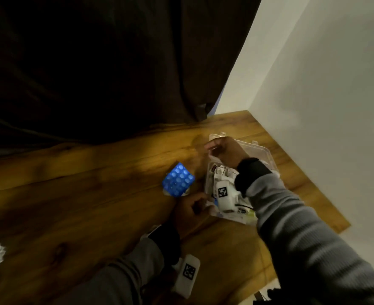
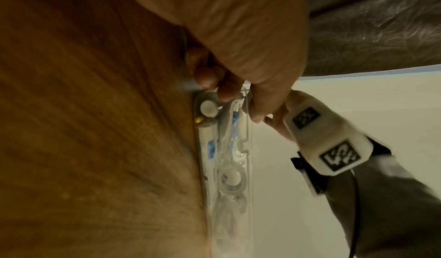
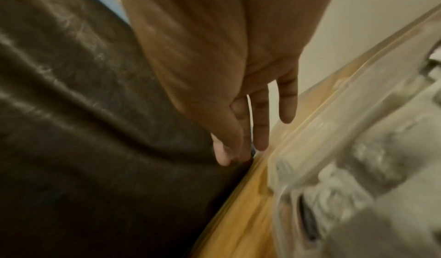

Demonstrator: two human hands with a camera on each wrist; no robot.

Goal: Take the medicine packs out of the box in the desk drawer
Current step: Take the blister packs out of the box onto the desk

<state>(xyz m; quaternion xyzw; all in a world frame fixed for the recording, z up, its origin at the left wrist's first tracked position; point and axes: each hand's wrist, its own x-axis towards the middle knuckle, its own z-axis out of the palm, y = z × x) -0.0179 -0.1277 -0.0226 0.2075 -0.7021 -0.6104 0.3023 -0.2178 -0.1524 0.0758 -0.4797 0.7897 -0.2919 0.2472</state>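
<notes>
Two hands at a clear box of medicine packs on a wooden desk

The left hand curls its fingers around the near corner of the clear plastic box, gripping its edge; a blue blister pack lies on the desk just beyond that grip. The right hand reaches across over the box's far side, fingers straight and apart, holding nothing. White packs lie inside the box beneath that wrist.
</notes>
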